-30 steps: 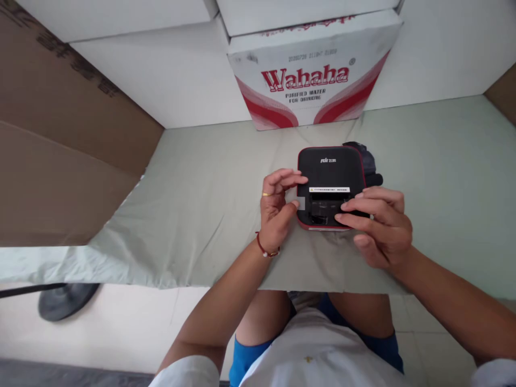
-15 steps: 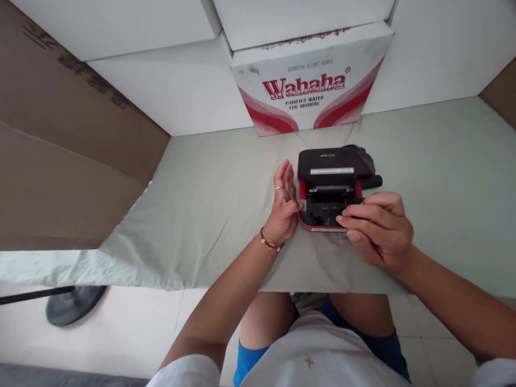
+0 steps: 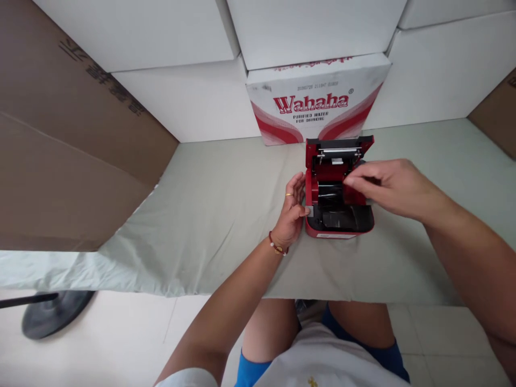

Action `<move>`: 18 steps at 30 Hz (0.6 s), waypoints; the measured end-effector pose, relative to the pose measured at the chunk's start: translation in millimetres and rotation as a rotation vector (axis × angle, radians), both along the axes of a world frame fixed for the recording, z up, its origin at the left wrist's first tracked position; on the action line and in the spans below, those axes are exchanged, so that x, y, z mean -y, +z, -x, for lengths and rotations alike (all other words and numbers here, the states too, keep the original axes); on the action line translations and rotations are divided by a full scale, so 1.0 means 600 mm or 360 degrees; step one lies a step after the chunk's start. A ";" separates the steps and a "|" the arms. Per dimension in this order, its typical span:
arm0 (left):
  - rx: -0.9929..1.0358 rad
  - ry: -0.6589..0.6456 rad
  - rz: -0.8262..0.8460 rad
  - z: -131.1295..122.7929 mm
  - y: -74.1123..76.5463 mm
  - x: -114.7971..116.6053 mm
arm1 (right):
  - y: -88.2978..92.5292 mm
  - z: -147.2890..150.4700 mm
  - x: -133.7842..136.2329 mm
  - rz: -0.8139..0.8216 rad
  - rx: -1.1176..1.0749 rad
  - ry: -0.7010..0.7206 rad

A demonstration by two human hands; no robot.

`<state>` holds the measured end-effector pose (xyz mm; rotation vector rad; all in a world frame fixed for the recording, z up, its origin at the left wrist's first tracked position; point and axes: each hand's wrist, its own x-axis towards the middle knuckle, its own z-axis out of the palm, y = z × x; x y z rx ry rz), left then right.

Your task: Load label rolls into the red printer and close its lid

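A: Head view, item one?
B: Printer [image 3: 342,219], red and black, near the tabletop's [image 3: 209,215] far edge, just before the Wahaha carton [image 3: 318,102]. Its lid [image 3: 341,148] is now upright; it was half-raised before.
A: Hands?
B: Left hand [image 3: 292,212]: fingers loose, thumb pressed on the printer's left side. Right hand [image 3: 387,185]: moved from the front edge to over the open bay, fingertips gathered. Cannot tell what it pinches.

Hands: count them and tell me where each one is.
2. The left hand touches the left side of the printer; the right hand reaches over its open top. None looks hidden.
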<state>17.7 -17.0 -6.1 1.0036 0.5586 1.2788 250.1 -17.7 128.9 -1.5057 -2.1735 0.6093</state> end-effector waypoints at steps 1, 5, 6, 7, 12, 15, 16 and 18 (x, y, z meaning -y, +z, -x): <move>0.0001 -0.0006 -0.0011 0.000 0.000 -0.001 | 0.003 0.007 -0.014 0.0005 0.0224 0.0108; 0.0009 -0.0017 -0.0043 0.002 -0.003 -0.004 | -0.003 0.045 -0.042 -0.0065 0.0996 0.0157; 0.0008 -0.0017 -0.0048 0.002 -0.004 -0.004 | -0.006 0.053 -0.043 -0.0070 0.1102 0.0127; 0.0007 -0.0017 -0.0053 0.002 -0.005 -0.005 | -0.009 0.060 -0.044 -0.0076 0.1170 0.0116; 0.0028 -0.0019 -0.0039 0.002 -0.005 -0.006 | -0.016 0.071 -0.046 -0.0096 0.1228 0.0120; 0.0029 -0.0014 -0.0038 0.001 -0.004 -0.006 | -0.013 0.073 -0.048 -0.0046 0.1178 0.0081; 0.0029 -0.0013 -0.0035 0.001 -0.003 -0.006 | -0.011 0.074 -0.048 -0.0028 0.1173 0.0074; 0.0029 -0.0012 -0.0025 0.000 -0.003 -0.006 | -0.007 0.076 -0.048 0.0003 0.1196 0.0080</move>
